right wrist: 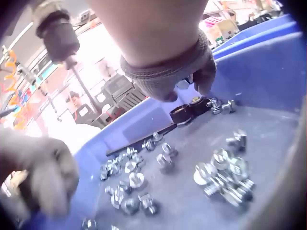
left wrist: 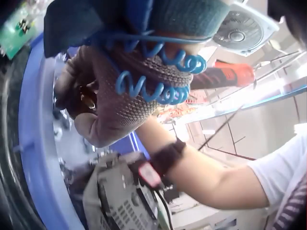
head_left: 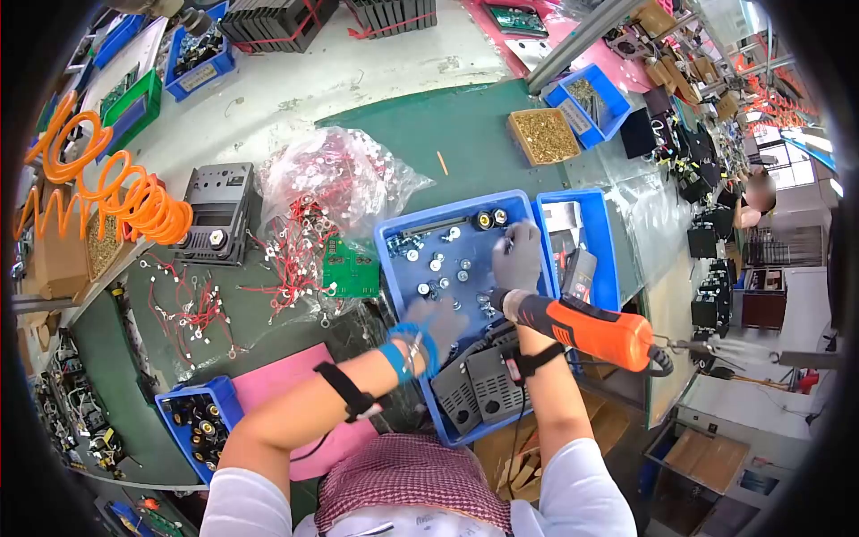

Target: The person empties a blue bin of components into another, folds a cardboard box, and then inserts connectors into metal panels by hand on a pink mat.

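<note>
My gloved left hand [head_left: 434,324], blurred in the head view, is over the near-left part of a blue bin [head_left: 385,259]. In the left wrist view its curled fingers grip a small dark part with a shiny ring [left wrist: 88,99]. Toward the bin's far right corner, my gloved right hand [head_left: 519,258] points down. The right wrist view shows its thumb and fingers pinching a shiny metal piece [right wrist: 184,83], just above two round black parts [right wrist: 181,115] at the bin's wall. Loose screws with washers [right wrist: 225,175] lie in groups on the bin floor.
An orange power screwdriver [head_left: 599,333] hangs across the right forearm. Grey vented housings [head_left: 492,380] fill the bin's near end. Left of it are a green circuit board [head_left: 351,268], red wires [head_left: 300,255] and a plastic bag [head_left: 331,174]. Another blue bin [head_left: 613,251] adjoins on the right.
</note>
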{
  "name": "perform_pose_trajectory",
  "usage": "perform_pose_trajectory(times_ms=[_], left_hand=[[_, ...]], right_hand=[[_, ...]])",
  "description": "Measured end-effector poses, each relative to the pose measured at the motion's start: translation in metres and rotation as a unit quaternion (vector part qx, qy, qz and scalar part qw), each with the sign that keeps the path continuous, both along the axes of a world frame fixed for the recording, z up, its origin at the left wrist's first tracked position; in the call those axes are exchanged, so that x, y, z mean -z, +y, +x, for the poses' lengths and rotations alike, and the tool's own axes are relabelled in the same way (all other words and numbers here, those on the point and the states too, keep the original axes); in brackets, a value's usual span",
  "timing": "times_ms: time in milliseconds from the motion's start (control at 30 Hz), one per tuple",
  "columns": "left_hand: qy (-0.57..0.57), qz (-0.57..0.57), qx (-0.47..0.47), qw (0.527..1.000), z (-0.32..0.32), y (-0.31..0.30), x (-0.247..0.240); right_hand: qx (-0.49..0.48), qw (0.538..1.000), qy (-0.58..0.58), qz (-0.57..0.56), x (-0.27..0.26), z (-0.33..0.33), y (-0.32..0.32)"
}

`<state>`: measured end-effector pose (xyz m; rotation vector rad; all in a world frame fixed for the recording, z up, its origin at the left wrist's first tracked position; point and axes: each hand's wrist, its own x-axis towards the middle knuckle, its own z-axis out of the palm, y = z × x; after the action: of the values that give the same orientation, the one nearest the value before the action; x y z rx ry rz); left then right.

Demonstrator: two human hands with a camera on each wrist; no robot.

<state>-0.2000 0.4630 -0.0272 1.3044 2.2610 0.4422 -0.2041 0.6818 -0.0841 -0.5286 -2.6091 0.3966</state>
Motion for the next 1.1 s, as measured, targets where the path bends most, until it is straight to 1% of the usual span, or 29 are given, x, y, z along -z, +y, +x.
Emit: perform_pose_trajectory(times_ms=[33, 67, 100, 133, 167, 233, 267, 300, 367, 400, 433, 500, 533, 567, 600, 633, 700, 733, 767, 800, 833, 867, 900, 967, 1000, 1033, 1067, 1100], left_hand=[[-0.019, 0.025, 0.043, 0.999, 0.013, 0.000, 0.007], [-0.019, 0.023, 0.039, 0.999, 0.026, 0.001, 0.018], [-0.033, -0.038, 0.058, 0.997, 0.038, 0.003, 0.030], [-0.045, -0.101, 0.075, 0.991, 0.042, 0.005, 0.034], [-0.044, -0.104, 0.071, 0.991, 0.044, 0.007, 0.039], [-0.060, -0.134, 0.017, 0.989, 0.043, 0.013, 0.047], [-0.053, -0.144, 0.021, 0.988, 0.044, 0.017, 0.044], [-0.055, -0.145, 0.017, 0.988, 0.050, 0.021, 0.046], [0.020, -0.185, 0.006, 0.982, 0.057, 0.029, 0.049], [0.027, -0.219, -0.002, 0.975, 0.060, 0.034, 0.050], [0.030, -0.219, -0.005, 0.975, 0.061, 0.034, 0.049], [-0.018, -0.183, 0.038, 0.982, 0.055, 0.031, 0.046], [-0.080, -0.192, -0.001, 0.978, 0.047, 0.029, 0.043], [-0.075, -0.195, -0.009, 0.978, 0.050, 0.024, 0.053], [-0.018, -0.157, 0.039, 0.987, 0.051, 0.017, 0.068], [0.041, -0.121, 0.090, 0.988, 0.048, 0.011, 0.063], [0.038, -0.135, 0.072, 0.988, 0.045, 0.010, 0.054], [0.031, -0.117, 0.024, 0.992, 0.048, 0.009, 0.054], [0.025, -0.098, -0.019, 0.995, 0.046, 0.008, 0.037], [0.002, -0.019, -0.063, 0.998, 0.048, -0.003, 0.019], [0.000, -0.019, -0.056, 0.998, 0.055, -0.015, 0.007], [-0.056, 0.092, -0.125, 0.986, 0.060, -0.025, -0.001], [-0.109, 0.203, -0.194, 0.954, 0.064, -0.036, -0.011], [-0.179, 0.251, -0.259, 0.915, 0.080, -0.065, -0.047], [-0.222, 0.285, -0.300, 0.883, 0.092, -0.084, -0.051], [-0.264, 0.317, -0.343, 0.844, 0.110, -0.105, -0.054], [-0.251, 0.328, -0.384, 0.826, 0.130, -0.127, -0.062], [-0.235, 0.339, -0.426, 0.805, 0.152, -0.151, -0.072]], right_hand=[[-0.001, 1.000, -0.003, -0.001, 0.001, -0.012, 0.002], [0.007, 0.997, -0.069, -0.032, 0.002, -0.025, 0.004], [0.014, 0.989, -0.135, -0.062, 0.001, -0.036, 0.005], [0.051, 0.969, -0.215, -0.111, -0.004, -0.047, 0.002], [0.046, 0.969, -0.213, -0.113, -0.001, -0.050, 0.001], [0.063, 0.974, -0.189, -0.105, 0.003, -0.057, -0.001], [0.046, 0.970, -0.204, -0.122, -0.002, -0.051, 0.003], [0.034, 0.953, -0.284, -0.099, -0.009, -0.045, 0.007], [0.063, 0.896, -0.433, -0.073, -0.015, -0.045, 0.005], [0.061, 0.898, -0.430, -0.073, -0.015, -0.043, 0.004], [0.047, 0.909, -0.406, -0.082, -0.011, -0.037, 0.005], [0.026, 0.921, -0.379, -0.089, 0.002, -0.026, 0.005], [-0.012, 0.934, -0.345, -0.095, 0.012, -0.022, 0.005], [-0.051, 0.944, -0.309, -0.103, 0.012, -0.021, 0.001], [-0.086, 0.937, -0.324, -0.102, 0.010, -0.020, -0.002], [-0.092, 0.938, -0.316, -0.105, 0.013, -0.021, -0.005], [-0.047, 0.945, -0.284, -0.153, 0.022, -0.024, -0.008], [-0.001, 0.952, -0.257, -0.169, 0.014, -0.027, -0.011], [0.001, 0.952, -0.255, -0.172, 0.013, -0.030, -0.012], [0.019, 0.951, -0.255, -0.173, 0.012, -0.030, -0.012], [0.037, 0.950, -0.259, -0.171, 0.011, -0.026, -0.010], [0.037, 0.954, -0.275, -0.114, 0.014, -0.025, -0.005], [0.051, 0.947, -0.295, -0.120, -0.002, -0.021, -0.011], [0.060, 0.940, -0.336, 0.011, 0.046, -0.028, 0.014], [0.055, 0.942, -0.331, 0.011, 0.053, -0.024, 0.023], [-0.003, 0.946, -0.325, -0.009, 0.057, -0.018, 0.030], [-0.067, 0.944, -0.321, -0.026, 0.058, -0.015, 0.027], [-0.073, 0.931, -0.357, 0.020, 0.024, -0.011, 0.013]])
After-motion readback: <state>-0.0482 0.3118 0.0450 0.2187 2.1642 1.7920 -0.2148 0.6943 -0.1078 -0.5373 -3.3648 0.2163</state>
